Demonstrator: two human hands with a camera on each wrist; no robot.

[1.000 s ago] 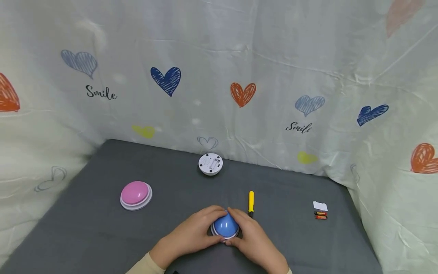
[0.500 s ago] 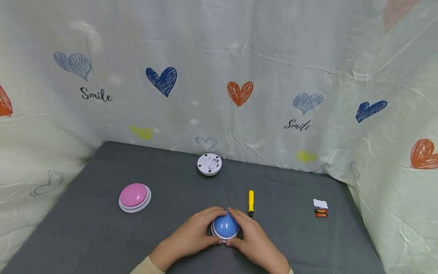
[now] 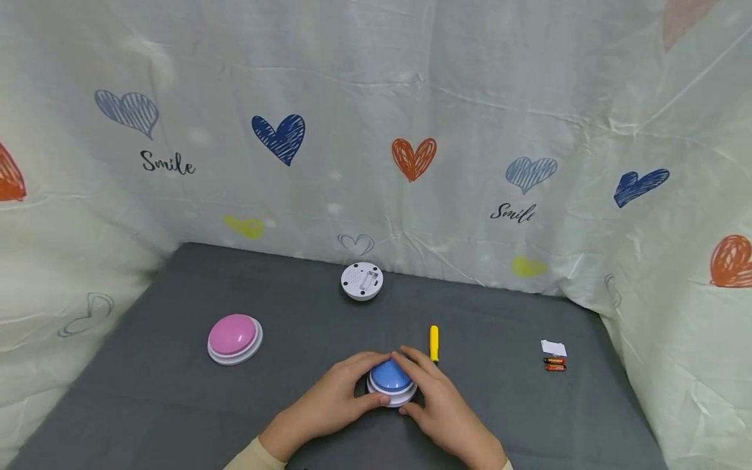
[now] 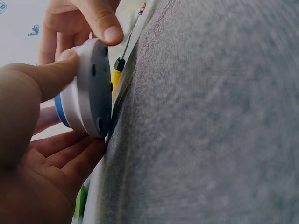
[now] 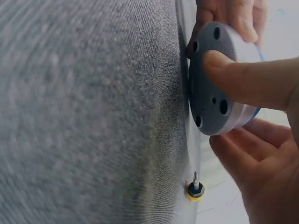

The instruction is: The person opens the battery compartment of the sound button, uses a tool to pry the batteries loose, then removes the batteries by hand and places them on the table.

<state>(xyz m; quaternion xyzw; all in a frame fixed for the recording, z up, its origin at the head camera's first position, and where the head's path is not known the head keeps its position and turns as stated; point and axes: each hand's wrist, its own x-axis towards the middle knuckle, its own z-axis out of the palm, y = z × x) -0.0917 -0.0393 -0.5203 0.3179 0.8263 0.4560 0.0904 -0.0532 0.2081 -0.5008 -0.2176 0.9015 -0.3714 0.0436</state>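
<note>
Both hands (image 3: 346, 391) (image 3: 440, 401) gripping a glossy blue-domed plastic button (image 3: 391, 376), woven-textured grey cloth (image 3: 317, 307) beneath them, cursive "Smile" lettering (image 3: 168, 163) on pale curtain (image 3: 352, 59) beyond

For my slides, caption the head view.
Left hand and right hand hold a blue-domed button; a pink-domed button sits farther left.

The button (image 3: 391, 376) is blue — its base (image 3: 398, 397) white
</note>
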